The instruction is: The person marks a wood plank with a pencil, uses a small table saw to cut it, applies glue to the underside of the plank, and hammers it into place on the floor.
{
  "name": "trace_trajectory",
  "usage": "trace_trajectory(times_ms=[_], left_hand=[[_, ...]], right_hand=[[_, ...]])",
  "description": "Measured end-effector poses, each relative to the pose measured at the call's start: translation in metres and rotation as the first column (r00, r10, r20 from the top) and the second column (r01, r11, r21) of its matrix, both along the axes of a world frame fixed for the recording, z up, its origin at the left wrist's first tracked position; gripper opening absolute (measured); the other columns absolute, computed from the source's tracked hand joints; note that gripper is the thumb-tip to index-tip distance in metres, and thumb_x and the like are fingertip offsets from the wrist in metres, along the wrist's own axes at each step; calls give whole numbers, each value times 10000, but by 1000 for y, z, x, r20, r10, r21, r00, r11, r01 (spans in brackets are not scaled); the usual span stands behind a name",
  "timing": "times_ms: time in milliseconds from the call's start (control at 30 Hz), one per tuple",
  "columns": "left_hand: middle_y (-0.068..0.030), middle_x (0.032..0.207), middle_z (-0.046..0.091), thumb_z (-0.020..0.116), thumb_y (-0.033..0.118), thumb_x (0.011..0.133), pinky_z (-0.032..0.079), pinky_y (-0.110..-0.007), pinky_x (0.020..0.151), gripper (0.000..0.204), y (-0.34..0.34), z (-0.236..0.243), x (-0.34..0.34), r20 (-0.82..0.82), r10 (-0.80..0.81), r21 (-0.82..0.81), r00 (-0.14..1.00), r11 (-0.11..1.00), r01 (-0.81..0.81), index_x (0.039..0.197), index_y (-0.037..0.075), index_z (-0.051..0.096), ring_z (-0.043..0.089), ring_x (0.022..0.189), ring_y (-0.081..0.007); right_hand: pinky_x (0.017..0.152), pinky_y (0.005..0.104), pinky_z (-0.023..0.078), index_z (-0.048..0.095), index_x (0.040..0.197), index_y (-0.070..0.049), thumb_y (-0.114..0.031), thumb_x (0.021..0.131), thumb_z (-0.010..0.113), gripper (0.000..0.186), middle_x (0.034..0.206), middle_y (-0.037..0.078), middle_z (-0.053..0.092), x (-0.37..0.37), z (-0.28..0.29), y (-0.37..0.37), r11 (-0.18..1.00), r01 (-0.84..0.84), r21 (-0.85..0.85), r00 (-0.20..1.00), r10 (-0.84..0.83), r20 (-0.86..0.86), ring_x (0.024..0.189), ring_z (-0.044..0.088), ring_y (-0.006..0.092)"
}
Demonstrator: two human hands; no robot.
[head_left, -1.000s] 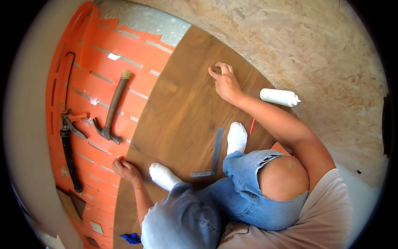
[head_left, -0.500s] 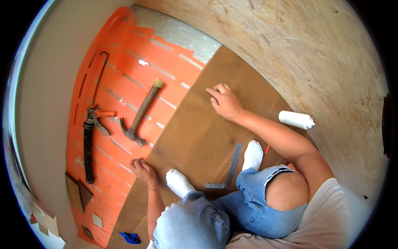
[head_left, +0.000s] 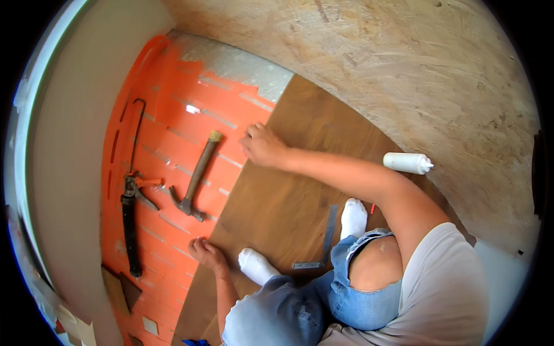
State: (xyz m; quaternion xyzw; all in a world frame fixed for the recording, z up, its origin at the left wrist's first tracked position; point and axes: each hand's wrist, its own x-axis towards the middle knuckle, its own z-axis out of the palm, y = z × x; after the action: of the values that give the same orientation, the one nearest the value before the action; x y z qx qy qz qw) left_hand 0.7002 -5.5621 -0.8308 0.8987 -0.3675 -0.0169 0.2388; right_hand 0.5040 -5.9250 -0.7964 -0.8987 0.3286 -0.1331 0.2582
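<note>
My right hand [head_left: 264, 145] rests at the left edge of the brown wooden floorboard [head_left: 277, 196], fingers bent over the edge. Lower down the same edge, my left hand [head_left: 208, 255] has its fingers curled closed against the board. The fingertips of both hands are partly hidden. Left of the board, a claw hammer [head_left: 199, 173] with a wooden handle lies on the orange slotted underlay [head_left: 167, 202]. Farther left lies a black caulking gun [head_left: 131, 230] with an orange trigger.
A metal square [head_left: 329, 236] lies between my feet in white socks. A white bottle [head_left: 405, 163] and a red pencil-like stick [head_left: 373, 209] are at the right. A chipboard wall [head_left: 404, 69] bounds the far side; wood offcuts [head_left: 115, 288] lie lower left.
My right hand has moved left across the board to its edge, its pointing fingers now bent down. My left hand stays at the edge. The whole view has shifted slightly.
</note>
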Motion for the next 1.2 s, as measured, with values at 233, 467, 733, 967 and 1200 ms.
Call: trace_trajectory(times_ms=[233, 467, 733, 967, 1200], left_hand=[[-194, 1161, 541, 501, 14, 978, 493, -445, 895, 168, 3, 0, 3, -71, 23, -17, 997, 1000, -25, 1063, -62, 625, 559, 1043, -342], [-215, 1157, 549, 502, 34, 999, 503, -459, 872, 186, 2, -1, 5, 40, -11, 13, 999, 1000, 11, 1079, -84, 622, 571, 1026, -364], [-242, 1102, 572, 521, 38, 988, 495, -481, 846, 157, -12, 3, -11, 84, -40, 100, 996, 994, 32, 1028, -85, 612, 566, 993, -396], [-243, 1045, 593, 493, 82, 996, 466, -506, 858, 189, -6, 5, -7, 142, -64, 113, 988, 992, 49, 1008, -74, 599, 560, 979, -408], [-246, 1064, 591, 472, 143, 1031, 466, -492, 880, 245, -9, 3, -1, 100, -32, 119, 994, 993, 20, 1038, -68, 597, 555, 995, -418]], right_hand=[[908, 421, 504, 658, 1171, -51, -68, 818, 715, 358, 1062, 97, 604, -172, 31, 114, 972, -214, 92, 977, 214, 16, 1050, 559, 307], [1153, 449, 403, 505, 1445, -17, -149, 903, 678, 584, 1473, 174, 506, -232, 28, 125, 976, 207, -74, 938, -219, -269, 1406, 436, 360], [1282, 461, 148, 288, 1576, 18, -453, 1033, 505, 751, 1642, 266, 246, -198, 4, 29, 949, 283, -139, 912, -311, -268, 1550, 190, 377], [1284, 449, 163, 236, 1588, 29, -494, 1048, 447, 781, 1645, 250, 247, -188, 0, 55, 999, 49, -24, 974, -53, -221, 1544, 214, 361], [1020, 414, 493, 639, 1275, -29, -209, 928, 696, 395, 1142, 127, 681, -214, 10, 149, 977, -208, 41, 945, 190, 264, 1112, 639, 275]])
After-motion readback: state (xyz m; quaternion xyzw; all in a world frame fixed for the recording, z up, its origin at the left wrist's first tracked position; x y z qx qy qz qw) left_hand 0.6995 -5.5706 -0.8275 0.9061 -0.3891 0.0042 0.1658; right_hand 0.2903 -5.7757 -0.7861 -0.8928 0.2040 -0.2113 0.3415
